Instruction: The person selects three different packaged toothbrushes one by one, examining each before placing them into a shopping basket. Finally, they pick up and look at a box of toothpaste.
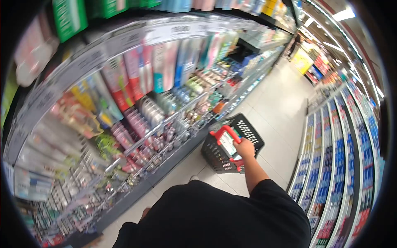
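My right hand (245,148) is closed around the red handle (228,133) of a dark grey shopping basket (248,130) with perforated walls. The basket hangs in front of my body over the tiled floor. Inside it, a white and green item (227,143) shows below the handle; its kind is not clear. Of my left hand (145,212) only a small patch of skin appears beside my black shirt, low in the view. Its fingers are hidden, so whether it holds anything does not show.
A long shelf of hanging packages and small goods (144,111) runs along my left, price labels (178,31) above. Shelves of small boxes (331,165) line my right. Between them the pale tiled aisle (275,99) leads to a yellow display (303,61).
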Demonstrator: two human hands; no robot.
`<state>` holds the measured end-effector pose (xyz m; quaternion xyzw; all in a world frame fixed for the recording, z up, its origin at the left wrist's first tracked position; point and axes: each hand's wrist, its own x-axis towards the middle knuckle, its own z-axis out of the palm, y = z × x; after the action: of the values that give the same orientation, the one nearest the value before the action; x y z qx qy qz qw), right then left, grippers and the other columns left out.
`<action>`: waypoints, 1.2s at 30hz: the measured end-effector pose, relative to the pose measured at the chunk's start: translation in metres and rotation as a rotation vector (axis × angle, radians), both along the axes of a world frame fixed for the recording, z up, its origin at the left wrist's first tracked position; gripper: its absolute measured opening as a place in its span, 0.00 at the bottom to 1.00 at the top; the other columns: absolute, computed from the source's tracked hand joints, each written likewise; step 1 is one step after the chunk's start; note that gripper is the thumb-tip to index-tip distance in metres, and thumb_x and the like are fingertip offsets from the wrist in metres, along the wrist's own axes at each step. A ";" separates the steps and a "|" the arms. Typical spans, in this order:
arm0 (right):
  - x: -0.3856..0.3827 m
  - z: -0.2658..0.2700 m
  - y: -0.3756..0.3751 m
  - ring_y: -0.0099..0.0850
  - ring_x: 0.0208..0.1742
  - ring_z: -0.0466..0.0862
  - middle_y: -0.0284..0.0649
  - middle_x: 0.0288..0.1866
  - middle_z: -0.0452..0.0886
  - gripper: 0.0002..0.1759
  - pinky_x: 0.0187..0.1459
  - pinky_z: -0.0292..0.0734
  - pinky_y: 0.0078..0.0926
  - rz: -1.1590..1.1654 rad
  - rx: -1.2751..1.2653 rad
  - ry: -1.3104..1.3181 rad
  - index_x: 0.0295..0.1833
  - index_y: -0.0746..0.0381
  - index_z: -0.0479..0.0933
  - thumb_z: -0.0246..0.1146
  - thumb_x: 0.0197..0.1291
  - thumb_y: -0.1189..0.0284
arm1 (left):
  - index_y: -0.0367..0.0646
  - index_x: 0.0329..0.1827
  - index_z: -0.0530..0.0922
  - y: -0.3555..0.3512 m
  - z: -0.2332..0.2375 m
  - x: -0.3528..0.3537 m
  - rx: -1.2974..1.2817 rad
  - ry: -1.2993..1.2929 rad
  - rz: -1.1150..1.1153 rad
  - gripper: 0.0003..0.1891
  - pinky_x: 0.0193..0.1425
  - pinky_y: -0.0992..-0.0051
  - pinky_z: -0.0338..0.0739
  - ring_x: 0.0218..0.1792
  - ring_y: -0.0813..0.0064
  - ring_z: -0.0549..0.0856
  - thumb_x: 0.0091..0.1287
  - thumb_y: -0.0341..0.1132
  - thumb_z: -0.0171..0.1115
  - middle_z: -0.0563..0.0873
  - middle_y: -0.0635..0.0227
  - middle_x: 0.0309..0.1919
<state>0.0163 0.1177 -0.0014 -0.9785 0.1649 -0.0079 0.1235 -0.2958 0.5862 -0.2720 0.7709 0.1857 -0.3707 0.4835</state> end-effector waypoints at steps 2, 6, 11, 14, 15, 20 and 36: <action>0.002 -0.003 -0.006 0.46 0.36 0.83 0.50 0.30 0.82 0.22 0.41 0.77 0.40 0.007 0.002 -0.023 0.33 0.61 0.82 0.63 0.47 0.51 | 0.38 0.31 0.76 0.025 -0.006 -0.013 0.118 0.099 -0.054 0.16 0.30 0.74 0.72 0.25 0.76 0.79 0.68 0.42 0.51 0.80 0.65 0.24; 0.005 0.006 -0.013 0.45 0.34 0.83 0.52 0.28 0.81 0.27 0.39 0.76 0.38 0.010 0.077 -0.013 0.34 0.64 0.82 0.63 0.47 0.48 | 0.35 0.30 0.77 0.060 -0.004 0.001 0.261 0.115 0.080 0.17 0.31 0.71 0.74 0.25 0.74 0.80 0.67 0.41 0.51 0.81 0.62 0.23; 0.017 0.007 -0.039 0.45 0.35 0.83 0.52 0.28 0.82 0.33 0.39 0.76 0.37 0.012 0.180 0.006 0.36 0.66 0.82 0.60 0.50 0.42 | 0.31 0.28 0.78 0.057 -0.029 0.060 0.151 -0.623 0.226 0.18 0.32 0.67 0.76 0.25 0.71 0.82 0.65 0.40 0.52 0.82 0.58 0.22; 0.021 0.012 -0.047 0.46 0.37 0.83 0.52 0.30 0.82 0.34 0.41 0.76 0.39 -0.011 0.129 0.011 0.36 0.64 0.82 0.57 0.51 0.41 | 0.33 0.31 0.79 0.007 -0.009 0.129 0.085 -0.171 0.426 0.16 0.32 0.70 0.76 0.25 0.72 0.82 0.64 0.40 0.55 0.83 0.60 0.25; 0.021 0.018 -0.048 0.47 0.38 0.83 0.52 0.31 0.82 0.34 0.42 0.76 0.39 -0.020 0.109 0.025 0.37 0.64 0.82 0.56 0.52 0.40 | 0.34 0.35 0.80 -0.006 -0.008 0.150 0.135 -0.178 0.245 0.15 0.32 0.70 0.75 0.26 0.71 0.82 0.63 0.40 0.56 0.84 0.60 0.28; 0.036 0.026 -0.077 0.46 0.42 0.82 0.51 0.36 0.83 0.34 0.46 0.76 0.41 0.025 0.049 0.112 0.39 0.62 0.81 0.51 0.56 0.40 | 0.38 0.37 0.82 -0.096 0.013 0.197 0.121 -0.210 -0.076 0.16 0.44 0.67 0.76 0.38 0.63 0.84 0.61 0.44 0.57 0.85 0.57 0.35; 0.084 0.024 -0.137 0.45 0.47 0.81 0.49 0.42 0.82 0.35 0.48 0.74 0.40 0.059 0.224 0.189 0.46 0.61 0.79 0.47 0.59 0.39 | 0.41 0.41 0.82 -0.179 0.034 0.297 0.358 -0.340 -0.789 0.17 0.50 0.64 0.75 0.46 0.57 0.82 0.60 0.47 0.60 0.84 0.53 0.40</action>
<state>0.1003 -0.0197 0.0222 -0.9594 0.1469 0.1065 0.2159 0.0011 0.4074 -0.2376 0.9037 -0.1425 -0.3569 0.1887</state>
